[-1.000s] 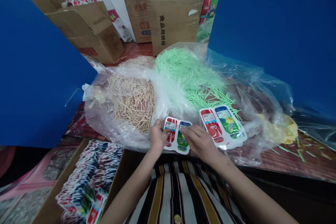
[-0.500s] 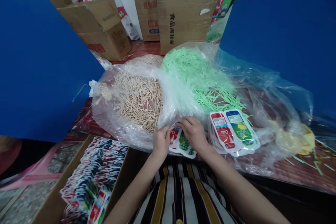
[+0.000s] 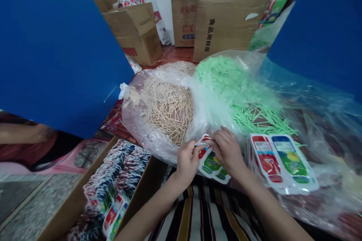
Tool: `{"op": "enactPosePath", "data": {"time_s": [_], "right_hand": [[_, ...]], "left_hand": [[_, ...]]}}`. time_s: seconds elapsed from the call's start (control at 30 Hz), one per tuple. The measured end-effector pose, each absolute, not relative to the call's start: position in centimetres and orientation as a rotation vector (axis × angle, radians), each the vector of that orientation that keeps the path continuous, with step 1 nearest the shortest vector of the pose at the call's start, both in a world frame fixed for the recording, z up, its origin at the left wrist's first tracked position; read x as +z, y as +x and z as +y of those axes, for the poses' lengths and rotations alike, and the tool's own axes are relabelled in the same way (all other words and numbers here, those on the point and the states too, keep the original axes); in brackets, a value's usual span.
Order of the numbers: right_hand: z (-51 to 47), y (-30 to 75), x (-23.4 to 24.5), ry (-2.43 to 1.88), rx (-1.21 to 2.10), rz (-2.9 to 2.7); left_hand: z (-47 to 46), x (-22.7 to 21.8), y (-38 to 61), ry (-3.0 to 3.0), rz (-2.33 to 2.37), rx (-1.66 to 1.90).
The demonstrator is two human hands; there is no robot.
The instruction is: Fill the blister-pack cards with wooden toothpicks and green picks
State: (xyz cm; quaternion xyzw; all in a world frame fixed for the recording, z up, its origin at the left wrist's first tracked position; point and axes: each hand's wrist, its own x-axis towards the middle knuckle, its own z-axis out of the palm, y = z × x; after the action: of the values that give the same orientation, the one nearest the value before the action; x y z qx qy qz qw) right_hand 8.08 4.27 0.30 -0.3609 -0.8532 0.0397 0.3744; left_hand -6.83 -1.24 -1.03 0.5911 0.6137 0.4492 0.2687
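Note:
My left hand (image 3: 187, 158) and my right hand (image 3: 227, 150) both pinch the top edge of a small flat packet (image 3: 210, 161) printed with a red and a green bottle shape. The packet tilts up off the clear plastic sheet in front of me. Just beyond my fingers lies a heap of tan wooden sticks (image 3: 168, 107) in a clear bag. To the right of my right hand sits a stack of the same packets (image 3: 278, 160), face up. A pile of pale green sticks (image 3: 240, 90) spreads behind it.
An open cardboard box (image 3: 93, 192) at my lower left is filled with rows of packets. Blue panels (image 3: 51, 45) stand left and right. Cardboard boxes (image 3: 226, 19) line the back. Another person's arm (image 3: 25, 133) shows at far left. Crumpled clear plastic (image 3: 325, 120) covers the table's right side.
The view has swung left. My right hand moved from lying over the packet to pinching its top edge beside my left hand, and the packet's top has lifted and folded.

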Motion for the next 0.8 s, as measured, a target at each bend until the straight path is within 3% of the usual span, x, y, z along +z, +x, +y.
{"op": "enactPosePath", "data": {"time_s": [0.27, 0.47, 0.57, 0.8], "right_hand": [[3.8, 2.6, 1.0, -0.766, 0.202, -2.367], [7.5, -0.9, 2.4, -0.959, 0.763, -2.355], [11.5, -3.3, 1.3, -1.176, 0.5, -2.564], [15.7, -7.9, -3.1, -1.218, 0.409, -2.687]], "left_hand": [[-3.8, -1.8, -11.7, 1.563, 1.736, 1.2], [-5.3, -2.1, -15.8, 1.429, 1.766, 1.204], [-5.7, -2.1, -17.9, 1.367, 1.841, 1.221], [-5.8, -1.7, -21.4, 1.291, 1.958, 1.293]]}}
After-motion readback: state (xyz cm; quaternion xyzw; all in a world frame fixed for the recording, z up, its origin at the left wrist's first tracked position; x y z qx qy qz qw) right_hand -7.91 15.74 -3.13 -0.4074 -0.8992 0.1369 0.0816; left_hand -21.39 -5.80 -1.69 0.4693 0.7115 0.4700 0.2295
